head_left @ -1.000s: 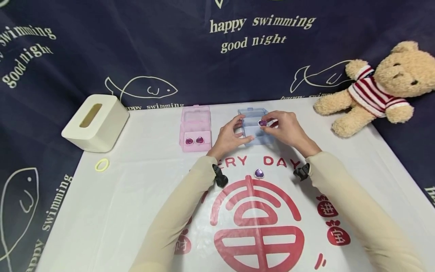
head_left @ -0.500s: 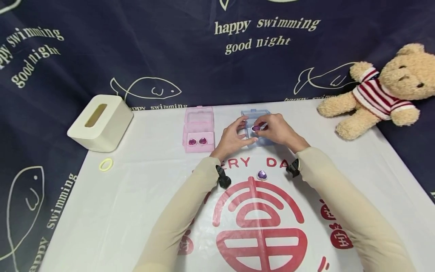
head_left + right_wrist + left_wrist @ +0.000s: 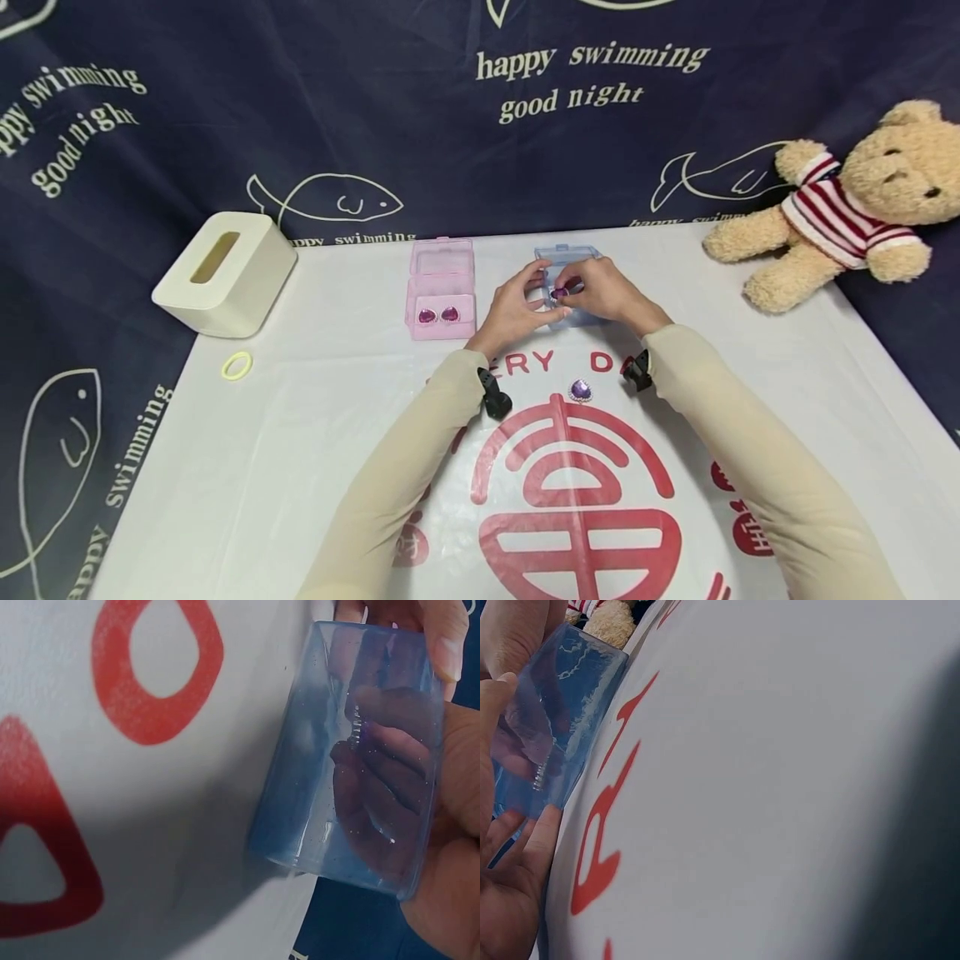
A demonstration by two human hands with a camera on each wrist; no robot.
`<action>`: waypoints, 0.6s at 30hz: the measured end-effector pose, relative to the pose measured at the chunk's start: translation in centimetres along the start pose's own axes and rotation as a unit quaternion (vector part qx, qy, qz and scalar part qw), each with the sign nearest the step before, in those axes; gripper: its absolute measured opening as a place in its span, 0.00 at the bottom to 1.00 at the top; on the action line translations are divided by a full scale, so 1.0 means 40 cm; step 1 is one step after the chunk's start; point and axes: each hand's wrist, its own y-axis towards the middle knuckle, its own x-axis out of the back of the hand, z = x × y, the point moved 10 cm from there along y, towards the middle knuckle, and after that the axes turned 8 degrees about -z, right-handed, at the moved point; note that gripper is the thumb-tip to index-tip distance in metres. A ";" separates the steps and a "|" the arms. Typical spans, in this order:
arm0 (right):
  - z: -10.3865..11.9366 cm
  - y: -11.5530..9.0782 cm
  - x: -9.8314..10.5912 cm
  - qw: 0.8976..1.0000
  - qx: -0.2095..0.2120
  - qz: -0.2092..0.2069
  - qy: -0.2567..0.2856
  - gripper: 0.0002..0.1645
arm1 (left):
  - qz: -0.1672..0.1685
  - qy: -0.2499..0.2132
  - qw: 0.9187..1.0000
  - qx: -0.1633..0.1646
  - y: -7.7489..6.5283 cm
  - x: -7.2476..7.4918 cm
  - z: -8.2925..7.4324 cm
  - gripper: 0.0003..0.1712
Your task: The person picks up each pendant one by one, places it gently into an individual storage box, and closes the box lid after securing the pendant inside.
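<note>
An open, see-through blue box (image 3: pixel 566 252) lies at the back of the table, its lid folded away. My left hand (image 3: pixel 513 308) holds the box at its left side, thumb on the near edge and fingers along the side. Inside it, my right hand (image 3: pixel 606 292) pinches a purple gem (image 3: pixel 557 293) with a silvery beaded rim. Through the blue wall (image 3: pixel 292 802) in the right wrist view, the right fingers and beaded rim show blurred. Another purple gem (image 3: pixel 581 390) lies on the table nearer me.
Left of the blue box stands an open pink box (image 3: pixel 442 285) with two magenta gems (image 3: pixel 450 314). Farther left are a cream tissue box (image 3: pixel 243 283) and a yellow ring (image 3: pixel 237 365). A teddy bear (image 3: pixel 832 217) sits at the back right, against a navy curtain (image 3: pixel 450 125).
My right hand has moved left and down, bringing the purple gem from above the blue box into it. My left hand stays on the box. The head view has shifted slightly.
</note>
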 end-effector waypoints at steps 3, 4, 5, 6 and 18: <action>-0.001 0.002 -0.005 1.000 0.000 0.007 -0.003 0.09 | -0.001 0.002 1.000 0.006 0.001 0.000 0.003 0.48; -0.002 0.004 -0.006 1.000 -0.001 0.009 -0.004 0.09 | -0.002 0.001 1.000 0.007 0.001 0.001 0.004 0.48; -0.002 0.004 -0.008 1.000 -0.001 0.011 -0.005 0.10 | -0.002 0.001 1.000 0.009 0.001 0.001 0.005 0.48; -0.001 0.005 -0.010 1.000 0.000 0.014 -0.005 0.10 | -0.003 0.002 1.000 0.010 0.001 0.001 0.005 0.48; -0.005 0.002 -0.013 1.000 -0.013 0.022 -0.011 0.09 | -0.003 0.012 1.000 0.008 -0.001 0.002 -0.001 0.48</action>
